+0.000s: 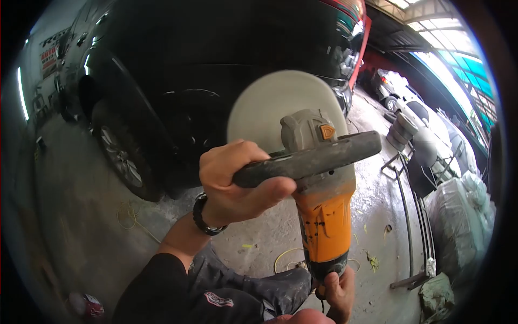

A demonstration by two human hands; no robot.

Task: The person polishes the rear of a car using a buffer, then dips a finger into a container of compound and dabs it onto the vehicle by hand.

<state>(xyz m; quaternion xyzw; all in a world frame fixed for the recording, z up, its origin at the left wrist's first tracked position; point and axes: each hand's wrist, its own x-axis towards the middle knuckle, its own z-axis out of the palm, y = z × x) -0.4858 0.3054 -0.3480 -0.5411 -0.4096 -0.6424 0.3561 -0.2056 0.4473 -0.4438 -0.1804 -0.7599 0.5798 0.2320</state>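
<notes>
The black bar point(345, 150) of my polisher point(326, 227) is closest to me. My left hand point(224, 186) has its fingers curled tight around the left end of the bar, with the thumb on my side. A dark watch point(208, 218) is on that wrist. My right hand point(340, 291) is lower down, and its fingers grip the back end of the polisher. The polisher is up off the floor point(237, 237), in front of a black car point(205, 38). Its round, pale pad point(256, 105) is over toward the right end of the car. I can't tell if the pad touches the paint. The car's wheel point(125, 156) is on the left. A thin yellow cord point(129, 216) lies on the floor below the wheel. Near the floor's right edge are stacked tires point(402, 131) and a big bundle in plastic point(458, 216).
</notes>
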